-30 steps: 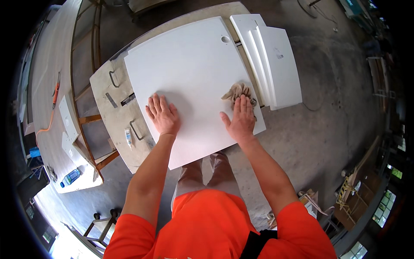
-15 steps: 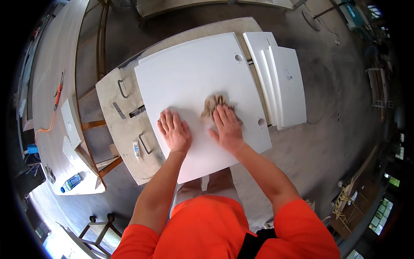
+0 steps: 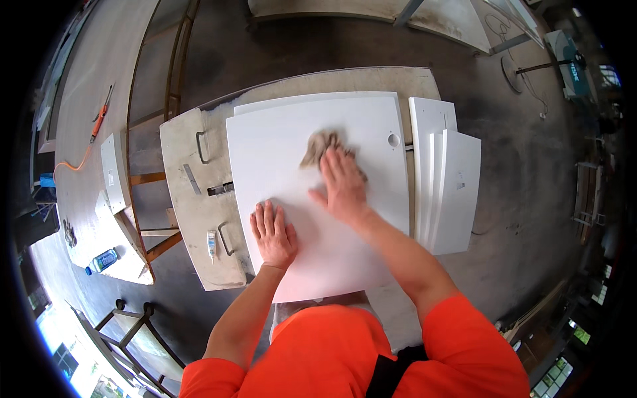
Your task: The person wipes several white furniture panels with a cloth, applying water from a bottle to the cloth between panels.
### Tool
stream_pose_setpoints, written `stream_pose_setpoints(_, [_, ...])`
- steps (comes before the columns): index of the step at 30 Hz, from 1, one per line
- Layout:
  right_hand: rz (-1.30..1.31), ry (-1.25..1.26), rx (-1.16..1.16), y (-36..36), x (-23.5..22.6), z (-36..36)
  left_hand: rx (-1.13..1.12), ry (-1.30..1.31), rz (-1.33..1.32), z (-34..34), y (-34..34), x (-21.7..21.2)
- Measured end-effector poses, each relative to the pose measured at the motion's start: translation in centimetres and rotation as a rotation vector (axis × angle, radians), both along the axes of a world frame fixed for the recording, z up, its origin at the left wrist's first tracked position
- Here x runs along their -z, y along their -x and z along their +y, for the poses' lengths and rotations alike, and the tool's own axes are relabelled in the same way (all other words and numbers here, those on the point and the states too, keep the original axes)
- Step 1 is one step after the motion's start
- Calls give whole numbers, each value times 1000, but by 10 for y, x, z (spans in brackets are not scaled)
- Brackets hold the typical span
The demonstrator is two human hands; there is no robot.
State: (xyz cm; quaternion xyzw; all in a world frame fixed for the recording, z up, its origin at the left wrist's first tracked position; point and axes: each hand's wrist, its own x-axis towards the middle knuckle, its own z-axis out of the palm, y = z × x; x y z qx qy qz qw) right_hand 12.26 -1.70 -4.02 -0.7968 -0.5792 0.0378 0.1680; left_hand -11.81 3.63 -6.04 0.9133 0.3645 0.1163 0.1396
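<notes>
Workshop, bare concrete floor point(image 3: 531, 199), seen from above. A worn beige tabletop point(image 3: 192, 225) carries a large white panel point(image 3: 279, 152) lying flat, a round hole near its far right corner.

Left hand point(image 3: 272, 233): flat, fingers spread and together on nothing, pressed palm-down on the panel's near left part. Right hand point(image 3: 342, 182): flat on a crumpled tan rag point(image 3: 320, 144), pinning it to the panel's far middle; not closed round it. Hands apart.

Progress, as a judgement: wiping is under way. Panel looks evenly white everywhere, so wiped and unwiped areas cannot be told apart.

Right of the panel: stack of narrower white boards point(image 3: 448, 186), edges stepped.

Packages: small white tube point(image 3: 211, 244) with dark cap on the tabletop's near left; metal handles point(image 3: 200, 147) beside it. On a second bench to the left, a blue-green bottle point(image 3: 101, 261) lying down and an orange-handled tool point(image 3: 101, 116). Labels too small to make out.
</notes>
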Motion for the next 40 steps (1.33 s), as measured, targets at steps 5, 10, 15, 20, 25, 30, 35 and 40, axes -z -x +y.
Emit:
stream_pose_setpoints(5, [9,50,12,-57,-3,-20,-10,-10,-14,2,2,-3])
stream_pose_setpoints(10, [-44,57,71,-75,-1,-34,-6,-10,-6,-1,-4,-3])
stream_pose_setpoints(15, [152,124,-232,-9,-29,-112,-11,-15,10,0,-1,-5])
stream_pose_setpoints(20, [-81,0,261,-132,5,24,1,-42,10,2,-7,-5])
stream_pose_setpoints(25, [134,118,46,-91,-4,134,-13,-41,19,0,-8,-5])
stream_pose_setpoints(30, [122,233,218,-149,2,105,-34,-50,8,-2,0,-3])
stream_pose_setpoints(35, [-57,274,402,-185,10,65,-31,-34,-5,-4,-11,-4])
stream_pose_setpoints(40, [24,298,233,-138,-4,92,-45,-12,42,-14,7,4])
